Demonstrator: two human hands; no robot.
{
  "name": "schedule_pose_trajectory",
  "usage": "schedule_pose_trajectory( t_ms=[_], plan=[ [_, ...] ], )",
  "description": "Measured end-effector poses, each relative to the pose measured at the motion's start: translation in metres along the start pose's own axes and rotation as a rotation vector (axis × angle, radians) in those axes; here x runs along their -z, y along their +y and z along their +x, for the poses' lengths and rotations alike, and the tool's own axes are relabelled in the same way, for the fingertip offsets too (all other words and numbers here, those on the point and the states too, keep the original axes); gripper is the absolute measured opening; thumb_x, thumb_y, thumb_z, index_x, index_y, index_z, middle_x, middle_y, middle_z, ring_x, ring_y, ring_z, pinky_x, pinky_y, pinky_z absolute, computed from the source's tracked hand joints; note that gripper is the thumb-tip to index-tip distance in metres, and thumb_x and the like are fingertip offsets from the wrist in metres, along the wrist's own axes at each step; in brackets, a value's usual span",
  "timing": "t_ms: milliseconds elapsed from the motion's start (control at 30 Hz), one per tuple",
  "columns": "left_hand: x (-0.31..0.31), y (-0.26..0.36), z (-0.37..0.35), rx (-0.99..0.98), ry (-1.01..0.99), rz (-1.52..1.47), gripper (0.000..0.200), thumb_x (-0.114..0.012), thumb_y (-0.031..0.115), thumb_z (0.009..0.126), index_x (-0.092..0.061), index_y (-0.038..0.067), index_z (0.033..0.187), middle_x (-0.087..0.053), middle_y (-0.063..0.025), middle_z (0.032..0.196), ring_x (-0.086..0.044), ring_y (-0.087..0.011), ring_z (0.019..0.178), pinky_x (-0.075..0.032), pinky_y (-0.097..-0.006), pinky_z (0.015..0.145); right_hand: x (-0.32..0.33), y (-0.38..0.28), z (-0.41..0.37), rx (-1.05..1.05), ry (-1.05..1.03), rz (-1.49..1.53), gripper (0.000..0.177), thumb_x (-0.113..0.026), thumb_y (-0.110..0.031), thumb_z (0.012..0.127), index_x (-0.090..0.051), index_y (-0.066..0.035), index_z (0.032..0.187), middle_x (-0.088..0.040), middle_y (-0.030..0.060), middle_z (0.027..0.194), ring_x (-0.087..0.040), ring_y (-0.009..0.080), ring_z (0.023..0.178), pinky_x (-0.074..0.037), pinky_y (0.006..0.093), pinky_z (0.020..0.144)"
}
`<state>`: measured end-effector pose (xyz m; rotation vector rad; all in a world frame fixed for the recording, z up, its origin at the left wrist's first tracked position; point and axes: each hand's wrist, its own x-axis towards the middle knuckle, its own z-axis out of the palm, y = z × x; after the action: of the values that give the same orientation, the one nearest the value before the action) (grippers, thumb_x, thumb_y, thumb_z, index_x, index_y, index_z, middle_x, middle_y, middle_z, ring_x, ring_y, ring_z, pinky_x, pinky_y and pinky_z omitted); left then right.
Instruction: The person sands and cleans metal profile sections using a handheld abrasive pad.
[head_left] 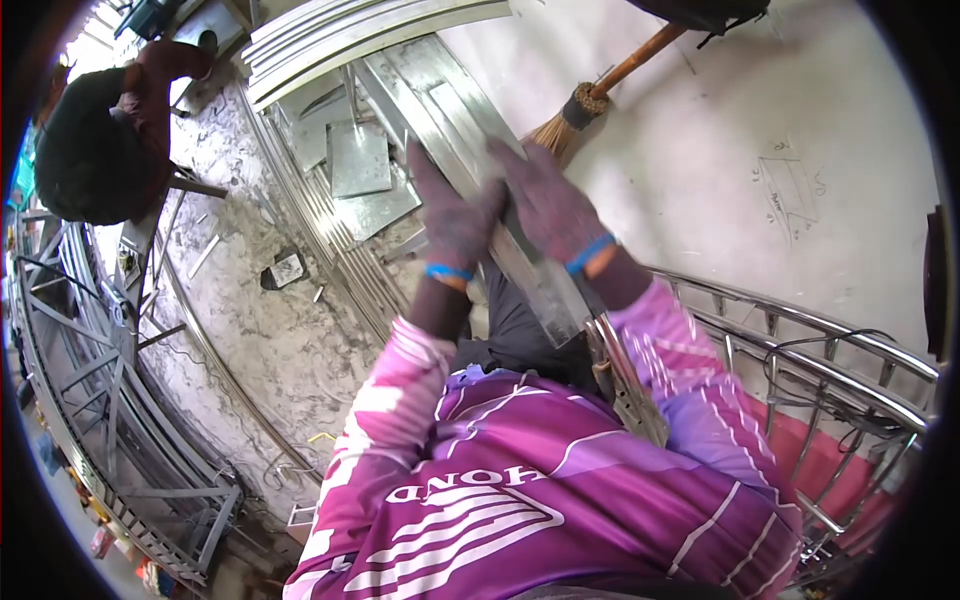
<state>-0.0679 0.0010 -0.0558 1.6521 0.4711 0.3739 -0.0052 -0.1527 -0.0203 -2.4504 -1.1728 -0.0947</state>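
Both hands wear dark gloves with blue cuffs and are slightly blurred. My left hand [450, 225] reaches forward, fingers stretched out, its thumb over a long metal strip [545, 290]. Just to the right, my right hand [552, 210] lies over the same strip with its fingers extended, the two thumbs close together. The strip runs from near my lap away between the hands; part of it is hidden beneath them. Beyond the fingertips lie flat grey metal lengths [430, 90]. A tool with reddish handles [603, 370] is at my right side, partly hidden by my forearm.
Square metal plates [360, 160] and long thin bars [320, 215] lie on the stained floor to the left. A broom [580, 105] leans at the top right. Chrome railing [800, 340] stands on the right. Another person [95, 150] is at upper left, near stacked metal frames [110, 400].
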Motion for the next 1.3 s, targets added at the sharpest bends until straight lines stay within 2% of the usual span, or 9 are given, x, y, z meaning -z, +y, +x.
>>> schedule_pose_trajectory(
  t_ms=[67,133,267,533,633,800,967,1167,1300],
  plan=[
    [-0.015,0.003,-0.04,0.0,0.006,-0.103,0.115,-0.081,0.027,0.08,-0.008,-0.007,0.162,-0.032,-0.0315,0.16,-0.04,-0.0415,0.147,-0.036,-0.0419,0.121,0.019,-0.022,-0.036,-0.001,0.019,-0.035,0.066,-0.056,-0.013,0.097,-0.038,-0.022,0.16,-0.051,0.0309,0.139,-0.065,0.0458,0.114,-0.061,0.0475,0.088],
    [-0.015,0.006,-0.048,0.009,-0.014,0.065,0.118,-0.08,0.028,0.082,-0.001,-0.003,0.164,-0.034,-0.0271,0.16,-0.04,-0.0353,0.147,-0.038,-0.0409,0.12,0.033,-0.037,-0.05,-0.319,-0.147,0.029,0.067,-0.057,-0.012,0.096,-0.039,-0.022,0.16,-0.05,0.0304,0.142,-0.063,0.0462,0.119,-0.059,0.0479,0.091],
    [-0.009,0.011,-0.016,0.143,-0.033,-0.203,0.121,-0.081,0.029,0.08,-0.001,-0.001,0.165,-0.032,-0.0309,0.162,-0.043,-0.0414,0.146,-0.037,-0.0415,0.12,0.029,-0.034,-0.004,-0.298,-0.145,0.072,0.067,-0.057,-0.011,0.095,-0.039,-0.021,0.159,-0.051,0.0311,0.138,-0.064,0.0494,0.111,-0.058,0.0513,0.091],
    [0.022,0.013,0.121,0.093,0.141,0.137,0.123,-0.084,0.041,0.076,-0.009,0.0,0.165,-0.038,-0.0333,0.16,-0.047,-0.0438,0.144,-0.039,-0.0415,0.118,-0.03,0.017,0.15,-0.192,-0.173,0.054,0.058,-0.05,-0.026,0.102,-0.038,-0.027,0.159,-0.052,0.0336,0.137,-0.066,0.0527,0.109,-0.056,0.0575,0.095],
    [0.021,0.01,0.112,0.049,0.108,0.113,0.124,-0.083,0.041,0.077,-0.006,-0.003,0.164,-0.034,-0.0325,0.162,-0.042,-0.0428,0.148,-0.036,-0.0398,0.12,-0.011,0.001,0.126,-0.34,-0.207,0.145,0.057,-0.05,-0.027,0.102,-0.04,-0.026,0.159,-0.051,0.0339,0.138,-0.066,0.0527,0.109,-0.055,0.0572,0.097],
    [0.006,0.008,0.01,-0.038,-0.018,0.11,0.126,-0.085,0.034,0.079,0.0,-0.001,0.165,-0.018,-0.0296,0.17,-0.021,-0.0378,0.158,-0.025,-0.0366,0.127,0.012,-0.014,0.008,-0.18,-0.088,0.104,0.063,-0.056,-0.014,0.097,-0.041,-0.022,0.157,-0.05,0.0314,0.139,-0.064,0.05,0.115,-0.059,0.0496,0.093],
    [-0.019,0.016,-0.05,-0.007,0.04,0.054,0.115,-0.077,0.025,0.078,-0.006,-0.001,0.165,-0.025,-0.0316,0.163,-0.033,-0.0453,0.15,-0.034,-0.0436,0.123,0.036,-0.04,-0.05,-0.287,-0.1,0.05,0.066,-0.057,-0.013,0.097,-0.039,-0.023,0.159,-0.049,0.0293,0.142,-0.064,0.0464,0.114,-0.059,0.0483,0.089],
    [-0.007,0.012,0.007,-0.037,0.049,0.103,0.119,-0.077,0.028,0.079,0.001,0.001,0.166,-0.018,-0.029,0.17,-0.026,-0.043,0.156,-0.029,-0.041,0.125,0.026,-0.018,0.023,-0.287,-0.22,0.12,0.065,-0.058,-0.017,0.097,-0.039,-0.023,0.158,-0.052,0.0269,0.135,-0.065,0.0474,0.113,-0.058,0.0514,0.09],
    [0.012,0.018,0.079,0.027,0.085,0.184,0.126,-0.082,0.039,0.078,0.0,0.002,0.166,-0.026,-0.0293,0.168,-0.039,-0.0413,0.15,-0.035,-0.0391,0.122,0.005,-0.001,0.098,-0.332,-0.272,0.109,0.061,-0.055,-0.023,0.1,-0.039,-0.027,0.158,-0.052,0.0271,0.135,-0.066,0.0485,0.113,-0.057,0.0564,0.094]
  ],
)
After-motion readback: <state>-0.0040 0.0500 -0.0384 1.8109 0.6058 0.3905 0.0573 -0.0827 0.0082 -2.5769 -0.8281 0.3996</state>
